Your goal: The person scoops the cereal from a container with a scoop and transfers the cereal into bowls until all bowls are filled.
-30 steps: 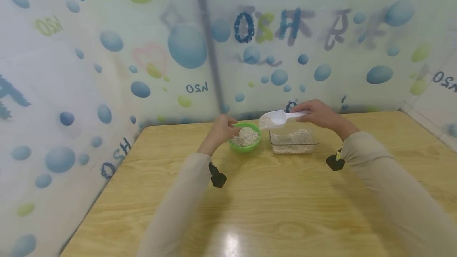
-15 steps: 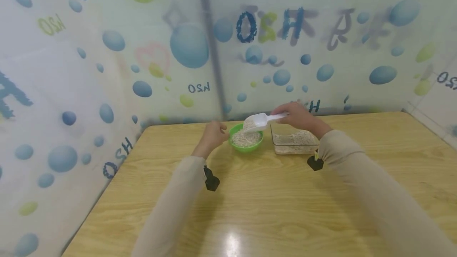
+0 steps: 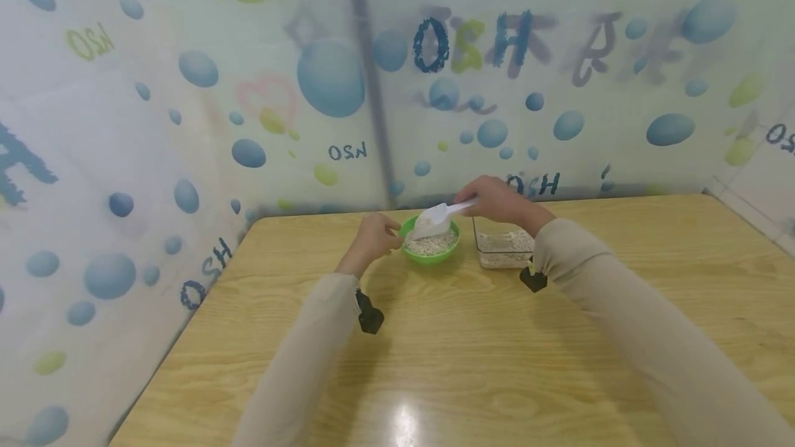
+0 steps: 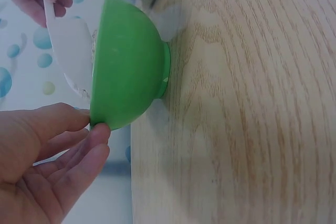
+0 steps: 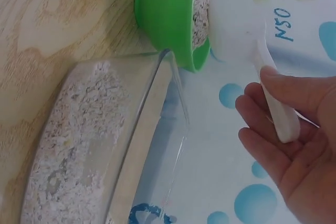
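A green bowl (image 3: pixel 433 259) full of pale flakes like rolled oats (image 3: pixel 428 245) stands upright on the table. At its left side my left hand (image 3: pixel 373 240) pinches the rim between thumb and fingers, as the left wrist view shows (image 4: pixel 58 156). My right hand (image 3: pixel 497 200) grips the handle of a white scoop (image 3: pixel 433 221), which is tilted down over the bowl. In the right wrist view the thumb presses along the scoop's handle (image 5: pixel 283 119). Right of the bowl, partly behind my right arm, is a clear rectangular container (image 3: pixel 497 261) holding more flakes.
The wooden table (image 3: pixel 435 350) ends at a wall sheet (image 3: pixel 279 116) printed with bubbles and letters, close behind the bowl and container. A black wrist device (image 3: pixel 370 316) hangs under the left wrist, another (image 3: pixel 533 279) under the right.
My right hand has carried the scoop left from beside the container to over the bowl and tipped it down, its flakes pouring out. My left hand shifted slightly left and stays at the rim.
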The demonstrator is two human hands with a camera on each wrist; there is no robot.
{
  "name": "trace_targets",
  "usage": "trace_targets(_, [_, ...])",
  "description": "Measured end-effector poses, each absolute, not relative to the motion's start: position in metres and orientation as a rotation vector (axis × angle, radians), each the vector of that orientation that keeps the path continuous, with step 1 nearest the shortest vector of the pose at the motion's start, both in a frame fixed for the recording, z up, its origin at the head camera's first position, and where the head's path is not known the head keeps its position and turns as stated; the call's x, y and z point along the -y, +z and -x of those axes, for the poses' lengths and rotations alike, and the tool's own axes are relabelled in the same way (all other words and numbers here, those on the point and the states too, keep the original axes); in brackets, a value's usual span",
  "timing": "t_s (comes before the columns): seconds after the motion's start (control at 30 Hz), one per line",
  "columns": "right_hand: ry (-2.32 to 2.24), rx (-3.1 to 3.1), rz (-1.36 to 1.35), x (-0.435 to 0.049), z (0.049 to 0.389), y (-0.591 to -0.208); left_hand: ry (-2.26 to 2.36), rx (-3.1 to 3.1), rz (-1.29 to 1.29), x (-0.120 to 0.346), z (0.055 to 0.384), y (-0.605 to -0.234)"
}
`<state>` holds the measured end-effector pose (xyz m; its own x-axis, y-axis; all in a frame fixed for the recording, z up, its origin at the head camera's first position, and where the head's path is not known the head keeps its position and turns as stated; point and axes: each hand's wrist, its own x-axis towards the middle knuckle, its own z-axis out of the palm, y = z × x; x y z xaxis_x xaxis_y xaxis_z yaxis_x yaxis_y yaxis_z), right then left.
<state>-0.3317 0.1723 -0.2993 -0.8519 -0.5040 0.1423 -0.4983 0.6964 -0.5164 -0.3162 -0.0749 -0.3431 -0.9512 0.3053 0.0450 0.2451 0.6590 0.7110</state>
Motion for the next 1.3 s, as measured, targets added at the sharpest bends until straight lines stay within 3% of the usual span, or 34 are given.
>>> trace_targets(0.43, [-1.008,-2.915,0.87,-0.168,0.323,-0.295,1.172,-2.787,-0.428,0.074,0.315,-0.342])
trace_targets(1.3, [-0.928,-3.039,0.88,-0.204,0.302,-0.271,1.168,-2.789,-0.404,0.073,0.315,-0.344])
